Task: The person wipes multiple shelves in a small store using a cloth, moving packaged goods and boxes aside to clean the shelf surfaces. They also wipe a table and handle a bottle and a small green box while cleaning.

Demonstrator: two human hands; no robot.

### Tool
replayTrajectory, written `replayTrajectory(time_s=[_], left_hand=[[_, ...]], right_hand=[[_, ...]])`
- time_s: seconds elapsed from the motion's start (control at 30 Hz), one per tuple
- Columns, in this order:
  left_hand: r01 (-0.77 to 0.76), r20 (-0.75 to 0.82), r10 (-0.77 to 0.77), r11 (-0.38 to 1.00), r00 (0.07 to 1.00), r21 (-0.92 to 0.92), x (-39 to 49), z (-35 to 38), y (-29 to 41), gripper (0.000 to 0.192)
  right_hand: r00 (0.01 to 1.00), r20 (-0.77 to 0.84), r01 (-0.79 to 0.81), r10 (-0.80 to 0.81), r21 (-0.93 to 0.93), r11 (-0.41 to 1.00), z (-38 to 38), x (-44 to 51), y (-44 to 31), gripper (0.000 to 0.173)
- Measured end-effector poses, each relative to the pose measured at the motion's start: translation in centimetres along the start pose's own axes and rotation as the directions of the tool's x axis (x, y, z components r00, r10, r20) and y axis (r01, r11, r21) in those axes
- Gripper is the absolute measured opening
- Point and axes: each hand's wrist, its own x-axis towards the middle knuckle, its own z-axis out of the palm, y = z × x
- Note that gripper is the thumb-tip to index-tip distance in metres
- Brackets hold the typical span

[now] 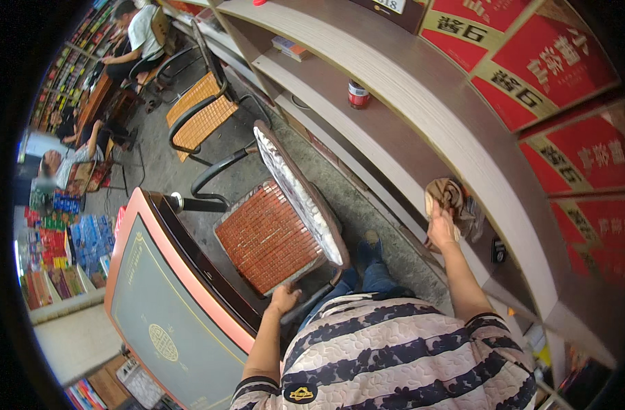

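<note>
My right hand is at the shelf unit on the right, its fingers on a crumpled brown and cream cloth. A clear plastic bag lies just beyond the cloth, partly hidden by it. My left hand hangs over the near edge of an armchair, close to its black armrest, fingers loosely curled and holding nothing that I can see. The chair has a reddish-brown bead seat mat and a pale patterned cover on its backrest.
A tea table with a grey top stands at left. The shelf holds a red-labelled jar and small boxes. Red cartons are stacked above. Another armchair stands farther off, near seated people.
</note>
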Motion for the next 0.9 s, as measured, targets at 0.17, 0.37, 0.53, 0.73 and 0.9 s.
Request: replayTrajectory(time_s=[0.17, 0.37, 0.53, 0.73, 0.9], left_hand=[[-0.165, -0.258, 0.152, 0.986, 0.954, -0.029, -0.1, -0.7, 7.4, 0.034], [-0.132, -0.259, 0.082, 0.974, 0.963, -0.183, -2.0, 2.7, 9.4, 0.034], [-0.109, -0.257, 0.065, 0.981, 0.964, -0.162, -3.0, 2.5, 11.5, 0.033], [-0.139, -0.330, 0.076, 0.975, 0.941, -0.171, -3.5, 2.2, 9.1, 0.033], [-0.104, -0.375, 0.037, 0.982, 0.926, -0.159, -3.6, -0.4, 7.1, 0.024]], right_hand=[[0.993, -0.006, 0.116, -0.118, -0.152, 0.982, -3.1, 7.5, -4.1, 0.064], [0.979, -0.051, 0.196, -0.198, -0.039, 0.980, -5.0, 14.7, -11.9, 0.064], [0.862, -0.096, 0.492, -0.498, -0.083, 0.867, -0.8, 15.3, -18.6, 0.060], [0.894, 0.199, -0.060, -0.402, 0.941, 0.332, 2.0, 9.7, -22.5, 0.043], [0.840, -0.267, 0.520, -0.472, 0.647, 0.558, -8.5, 7.8, -15.7, 0.045]])
